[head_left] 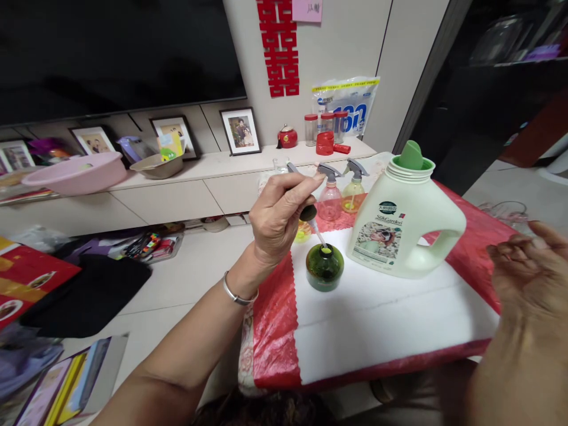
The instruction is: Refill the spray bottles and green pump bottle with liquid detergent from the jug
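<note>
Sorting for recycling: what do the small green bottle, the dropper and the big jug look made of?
Small green bottle: likely glass, dark, translucent, glossy highlights. Dropper, pinched by the left hand: dark bulb looks rubber, clear tube glass or plastic. Big jug: opaque matte pale-green plastic, moulded handle.

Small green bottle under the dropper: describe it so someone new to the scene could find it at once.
On the table with the red and white cover stands a big pale green jug. Just left of it sits the small green bottle, under the dropper in the left hand. It alone is squat, round, dark glass; the spray bottles behind are clear and tall.
</note>
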`<action>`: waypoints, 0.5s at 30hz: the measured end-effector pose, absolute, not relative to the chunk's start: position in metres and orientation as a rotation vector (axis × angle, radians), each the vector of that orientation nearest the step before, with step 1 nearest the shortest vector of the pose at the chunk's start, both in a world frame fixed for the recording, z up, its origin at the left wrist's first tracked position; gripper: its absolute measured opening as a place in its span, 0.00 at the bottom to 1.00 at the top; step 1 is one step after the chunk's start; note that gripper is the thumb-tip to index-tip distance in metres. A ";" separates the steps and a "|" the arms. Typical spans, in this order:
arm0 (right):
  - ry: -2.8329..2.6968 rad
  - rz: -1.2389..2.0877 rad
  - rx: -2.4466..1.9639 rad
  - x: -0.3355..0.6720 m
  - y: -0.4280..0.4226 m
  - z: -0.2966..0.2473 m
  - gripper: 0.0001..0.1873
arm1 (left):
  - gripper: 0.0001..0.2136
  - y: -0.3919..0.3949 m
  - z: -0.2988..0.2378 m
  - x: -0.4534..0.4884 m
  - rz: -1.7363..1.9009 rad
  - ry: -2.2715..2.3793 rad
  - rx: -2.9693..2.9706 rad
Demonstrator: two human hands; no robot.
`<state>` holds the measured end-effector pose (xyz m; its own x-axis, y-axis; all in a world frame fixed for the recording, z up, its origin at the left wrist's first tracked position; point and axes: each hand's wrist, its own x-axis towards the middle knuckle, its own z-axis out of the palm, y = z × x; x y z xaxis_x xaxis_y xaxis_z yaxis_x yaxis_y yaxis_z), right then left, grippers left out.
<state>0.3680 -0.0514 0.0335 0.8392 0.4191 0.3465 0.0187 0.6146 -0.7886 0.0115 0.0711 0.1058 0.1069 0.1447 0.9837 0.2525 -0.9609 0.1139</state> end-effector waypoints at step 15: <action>-0.977 0.282 -0.840 0.299 -0.063 0.078 0.22 | 0.18 0.052 0.048 0.023 -1.668 -0.385 -2.598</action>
<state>0.2986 -0.0631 0.0779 0.5535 0.5614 0.6152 0.1472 0.6611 -0.7357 0.0228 0.0515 0.0483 0.3950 0.1906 0.8987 0.2228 -0.9689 0.1075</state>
